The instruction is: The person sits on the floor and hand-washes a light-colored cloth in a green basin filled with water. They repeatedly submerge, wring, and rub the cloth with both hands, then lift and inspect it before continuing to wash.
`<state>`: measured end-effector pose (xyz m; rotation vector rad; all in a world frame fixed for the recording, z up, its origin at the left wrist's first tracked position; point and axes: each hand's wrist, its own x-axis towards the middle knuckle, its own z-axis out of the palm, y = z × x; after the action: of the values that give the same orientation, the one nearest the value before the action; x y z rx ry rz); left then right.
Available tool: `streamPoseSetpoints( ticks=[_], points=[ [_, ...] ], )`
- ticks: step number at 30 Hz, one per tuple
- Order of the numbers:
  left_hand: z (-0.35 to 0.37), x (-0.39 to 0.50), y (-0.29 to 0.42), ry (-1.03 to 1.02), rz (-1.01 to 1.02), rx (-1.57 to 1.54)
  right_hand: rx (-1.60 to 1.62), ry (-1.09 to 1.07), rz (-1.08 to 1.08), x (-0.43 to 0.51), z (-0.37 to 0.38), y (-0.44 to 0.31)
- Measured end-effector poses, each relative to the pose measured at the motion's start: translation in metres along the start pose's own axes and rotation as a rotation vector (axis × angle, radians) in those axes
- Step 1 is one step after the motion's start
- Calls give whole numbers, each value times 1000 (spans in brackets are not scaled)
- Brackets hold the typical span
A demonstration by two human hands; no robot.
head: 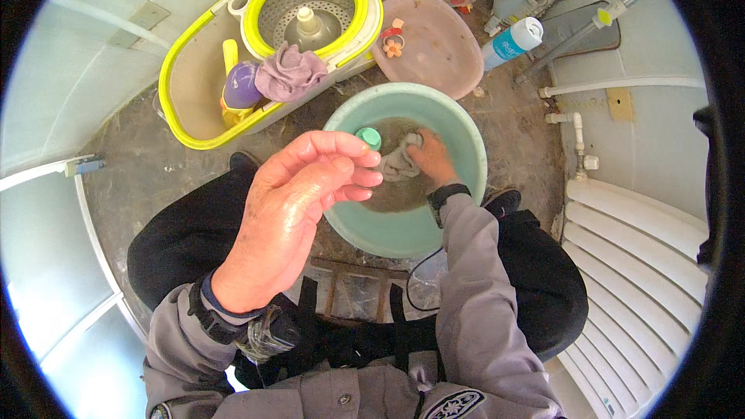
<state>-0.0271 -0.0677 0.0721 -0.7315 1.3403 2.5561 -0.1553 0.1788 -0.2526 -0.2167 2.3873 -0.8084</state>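
My left hand (300, 192) is raised wet above the near left rim of a pale green plastic basin (401, 241). Its fingers are curled and slightly apart, with nothing visible in them. Behind its fingertips shows a green cap-like object (368, 137), partly covered; whether it floats or stands in the basin is unclear. Inside the basin, murky water (396, 201) surrounds a wet greyish-white cloth (398, 163). My right hand (432, 157) reaches down into the basin and grips the right side of this cloth. Part of the cloth is hidden by the left fingertips.
A mop bucket (204, 137) with a spin basket stands behind, a purple cloth (291, 73) over its edge and a purple-and-yellow bottle (240, 87) inside. A pink basin (430, 41), a spray can (512, 43) and a white radiator (634, 233) are to the right.
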Motion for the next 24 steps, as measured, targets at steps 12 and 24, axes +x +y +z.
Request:
streamPoseSetpoints(
  ticks=[12, 24],
  points=[
    [-2, 12, -8, 13, -6, 29, -338, 29, -57, -29, 52, -28],
    [8, 35, -107, 335, -285, 130, 206, 204, -210, -150, -55, -119]
  ],
)
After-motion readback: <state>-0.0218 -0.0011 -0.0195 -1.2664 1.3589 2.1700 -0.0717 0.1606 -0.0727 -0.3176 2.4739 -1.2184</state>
